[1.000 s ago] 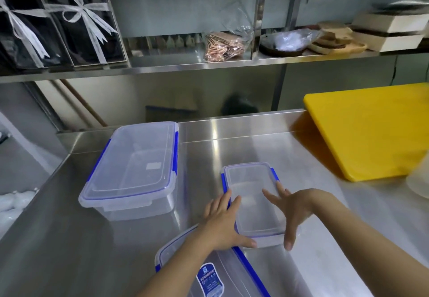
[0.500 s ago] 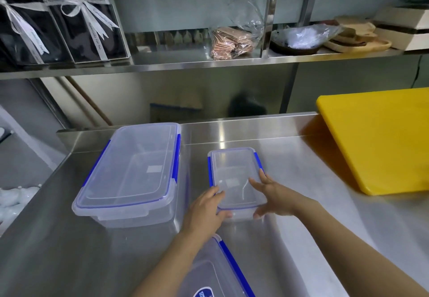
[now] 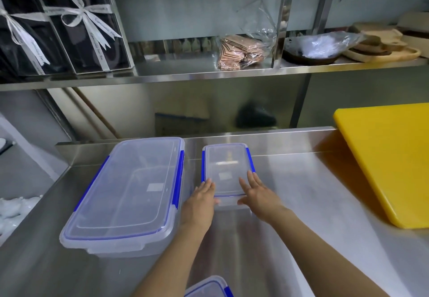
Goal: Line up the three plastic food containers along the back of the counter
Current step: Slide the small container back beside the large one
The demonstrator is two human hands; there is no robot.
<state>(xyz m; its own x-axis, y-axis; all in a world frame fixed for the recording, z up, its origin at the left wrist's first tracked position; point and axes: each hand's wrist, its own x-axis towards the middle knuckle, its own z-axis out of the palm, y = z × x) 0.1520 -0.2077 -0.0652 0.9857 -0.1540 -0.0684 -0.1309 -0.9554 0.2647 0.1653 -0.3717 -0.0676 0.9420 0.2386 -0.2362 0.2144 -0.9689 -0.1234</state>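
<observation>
Position: one head-worn camera, above the near edge of the steel worktop.
Facing: forward and down, toward the back upstand and the shelf above.
Nearness: close; forearms enter from the bottom edge.
Lens: wide-angle, with bowed edges.
Shared view: single view only.

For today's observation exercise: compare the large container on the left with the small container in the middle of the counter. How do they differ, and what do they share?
The large container is much bigger and deeper than the small container. The small container has the left hand and right hand at its near end; the large container is untouched. The small container's far end reaches the counter's back ledge, as does the large container's, whose near end extends much closer to the camera. Both are clear plastic, rectangular, lidded, with blue side clips.
</observation>
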